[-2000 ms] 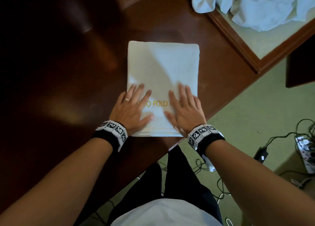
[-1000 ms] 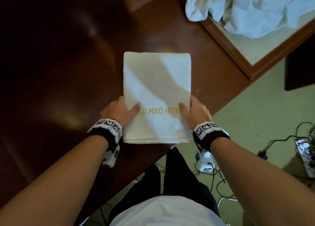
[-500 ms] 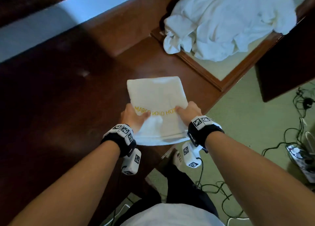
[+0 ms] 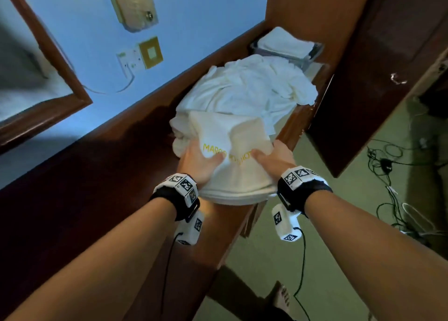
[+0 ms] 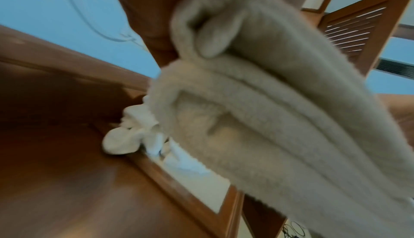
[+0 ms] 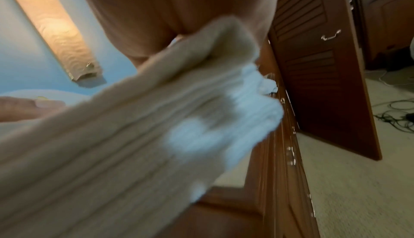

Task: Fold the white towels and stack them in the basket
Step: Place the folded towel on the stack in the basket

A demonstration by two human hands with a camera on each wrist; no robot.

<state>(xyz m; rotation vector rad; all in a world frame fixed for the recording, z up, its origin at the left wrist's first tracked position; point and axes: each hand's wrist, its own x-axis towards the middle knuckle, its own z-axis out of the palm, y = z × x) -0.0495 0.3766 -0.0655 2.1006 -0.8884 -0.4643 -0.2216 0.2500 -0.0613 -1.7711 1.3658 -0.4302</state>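
Both hands carry the folded towel [image 4: 232, 165] clear of the desk [image 4: 84, 199]. The left hand [image 4: 197, 164] grips its left edge and the right hand [image 4: 275, 160] its right edge, each with the thumb on top and the fingers, as far as the wrist views show, tucked underneath. Beyond the grip lies the heap of unfolded towels [image 4: 249, 88], and past that heap, well apart from the hands, sits the basket [image 4: 312, 54] with folded towels [image 4: 283, 42] already stacked in it.

To do this step well, the person would likely keep both grips level so the layers stay flush, lift the bundle high enough to pass over the heap without dragging it, and lower it flat and square onto the stack before letting go. The layers at the right edge look slightly fanned, so a firm pinch there seems wise.

Yellow lettering runs between the thumbs: "MARCO" reads fairly clearly; the rest is creased and cannot be read.
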